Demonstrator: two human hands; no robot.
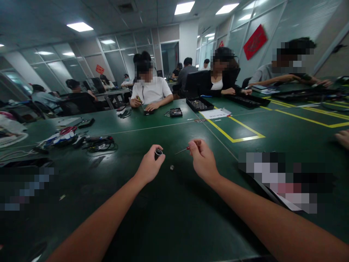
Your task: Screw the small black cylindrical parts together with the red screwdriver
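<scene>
On our left, a heap of tangled black cables (100, 144) lies on the dark green, smooth counter (160, 225). Next, our left hand (149, 164): fingers curled round a short black cylinder with a pale rim (158, 154), its ringed end facing up. Between our hands sits a small, roundish, silvery piece (172, 167) on the counter, nearer the left fingers; too small to read a long axis. And our right hand (204, 160) pinches a red-handled, thin-shafted metal screwdriver (188, 148), its long axis running leftward, tip dipping slightly toward the cylinder's side, touching nothing.
</scene>
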